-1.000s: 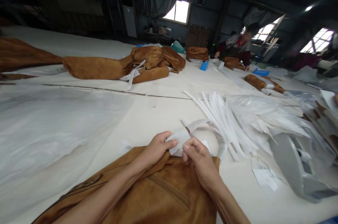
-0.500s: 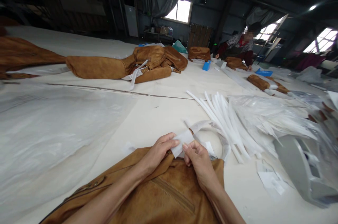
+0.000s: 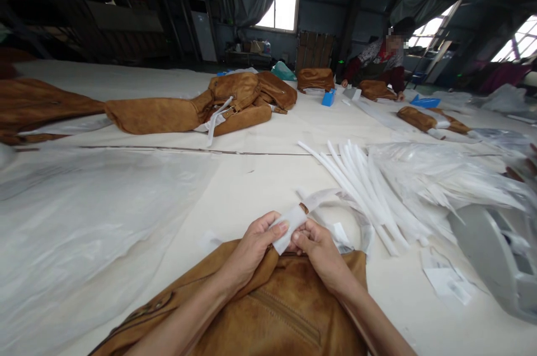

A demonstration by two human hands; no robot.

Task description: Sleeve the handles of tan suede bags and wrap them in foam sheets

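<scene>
A brown leather bag with a zipped pocket lies on the table right before me, under my forearms. At its top edge, my left hand pinches a piece of white wrapping sheet around the bag's strap, thumb on top. My right hand is closed at the sheet's lower right edge, thumb against fingers. A bit of brown strap shows past the sheet. Beyond it the handle, covered in pale wrapping, curves right and back down to the bag.
White foam tubes and clear plastic bags lie to the right, near a grey tape dispenser and a tag. Plastic sheeting spreads at left. More brown bags lie farther back; a person works across the table.
The white sheet now sits more closely rolled around the strap. My right hand's fingers have moved slightly down under its edge. The view has shifted a little.
</scene>
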